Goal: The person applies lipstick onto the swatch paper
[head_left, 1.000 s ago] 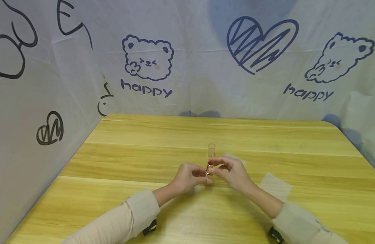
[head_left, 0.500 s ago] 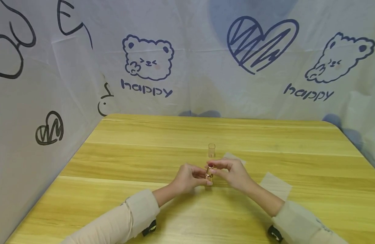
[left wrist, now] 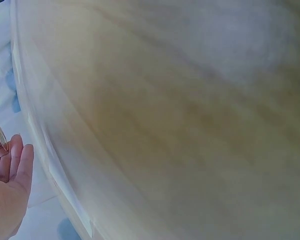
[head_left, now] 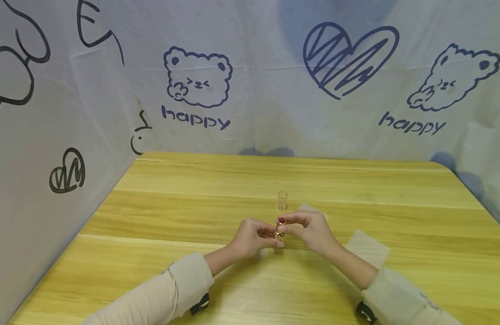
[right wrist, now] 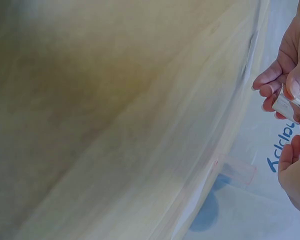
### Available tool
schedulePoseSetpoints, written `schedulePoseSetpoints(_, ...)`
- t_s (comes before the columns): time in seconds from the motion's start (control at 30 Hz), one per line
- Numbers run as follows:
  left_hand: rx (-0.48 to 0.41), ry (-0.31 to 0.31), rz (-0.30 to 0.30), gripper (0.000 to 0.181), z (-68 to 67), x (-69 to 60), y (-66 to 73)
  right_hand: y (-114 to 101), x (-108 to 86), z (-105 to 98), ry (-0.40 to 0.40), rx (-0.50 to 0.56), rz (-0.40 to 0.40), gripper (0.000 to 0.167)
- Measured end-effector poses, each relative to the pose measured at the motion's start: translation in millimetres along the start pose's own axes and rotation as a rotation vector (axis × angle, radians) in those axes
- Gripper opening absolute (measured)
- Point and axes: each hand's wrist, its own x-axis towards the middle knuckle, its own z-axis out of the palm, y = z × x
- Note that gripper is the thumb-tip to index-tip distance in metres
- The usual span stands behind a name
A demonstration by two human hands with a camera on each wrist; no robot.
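Note:
A lipstick [head_left: 280,227] with a gold tube, a dark red tip and a clear base is held between both hands above the table. My left hand [head_left: 250,238] grips its base from the left, thumb in front. My right hand [head_left: 312,230] pinches the gold upper part between thumb and fingers. Just beyond the hands, a clear pinkish cap [head_left: 282,200] stands upright on the table. In the right wrist view the clear base [right wrist: 286,107] shows between the left hand's fingers. Only a gold edge [left wrist: 2,139] of the lipstick shows in the left wrist view.
The wooden table [head_left: 173,194] spreads around the hands. Two pale translucent patches lie on it, one [head_left: 368,248] beside the right forearm, another [head_left: 312,210] behind the right hand. A white cloth [head_left: 266,90] with drawn bears and hearts hangs behind the table.
The lipstick and my right hand have dropped very slightly, and the lipstick's top has shifted a touch right. My left hand keeps its grip on the base. The cap has not moved.

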Motion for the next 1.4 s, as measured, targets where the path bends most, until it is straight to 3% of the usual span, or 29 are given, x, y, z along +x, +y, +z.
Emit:
schedulePoseSetpoints(0.6, -0.011, 0.008, -0.033, 0.025, 0.1, 0.4, 2.4, -7.0, -3.4, 4.5, 0.125, -0.009, 0.057, 0.020)
schedulePoseSetpoints(0.87, -0.047, 0.013, -0.049, 0.028, -1.2, 1.6, -1.0, -4.0, -2.6, 1.9, 0.034, 0.074, -0.016, 0.026)
schedulePoseSetpoints(1.1, -0.047, 0.013, -0.035, 0.027, -0.5, 2.0, -4.5, -3.0, -0.6, 0.2, -0.026, 0.149, 0.004, 0.033)
schedulePoseSetpoints(1.4, -0.043, 0.021, -0.051, 0.028, -0.8, 2.0, -3.8, -2.4, 0.3, 0.7, -0.056, 0.141, 0.020, 0.033)
